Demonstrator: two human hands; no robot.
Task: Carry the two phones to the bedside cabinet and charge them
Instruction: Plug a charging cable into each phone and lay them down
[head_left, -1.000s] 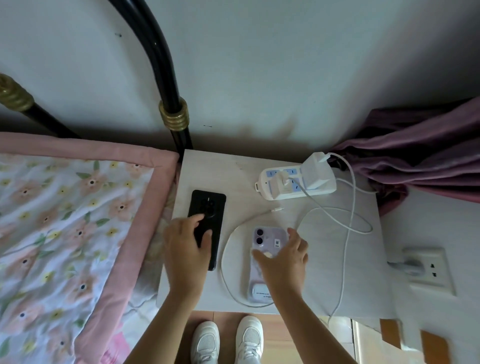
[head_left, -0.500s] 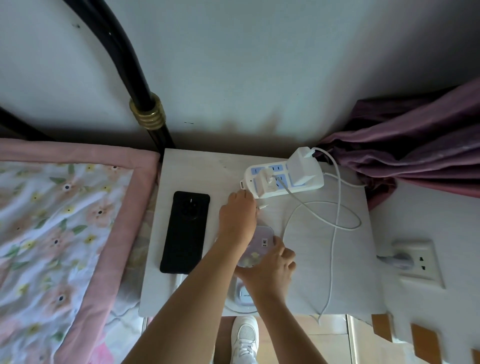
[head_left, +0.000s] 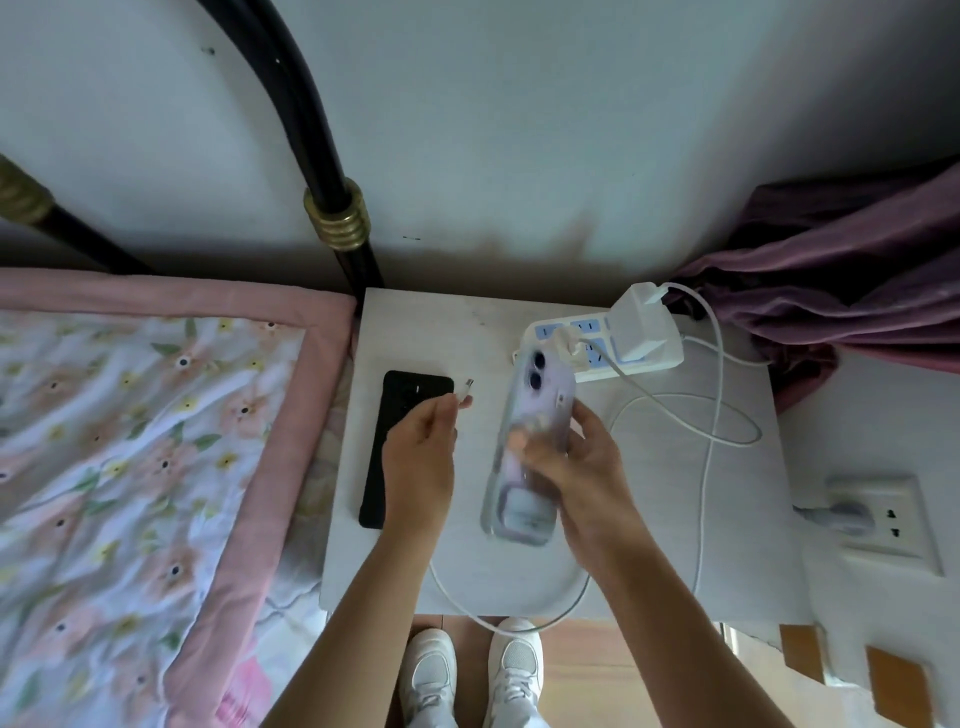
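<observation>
having left the cabinet (head_left: 675, 519), purple phone (head_left: 530, 452) sits gripped in right hand (head_left: 576, 467) — left hand (head_left: 421, 457) now pinches cable plug (head_left: 466, 392), ready to connect.

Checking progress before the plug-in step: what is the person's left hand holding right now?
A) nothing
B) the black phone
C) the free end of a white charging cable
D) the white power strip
C: the left hand pinches the white cable's connector end in its fingers, above the black phone lying flat on the cabinet, while the right hand holds the purple phone.
</observation>
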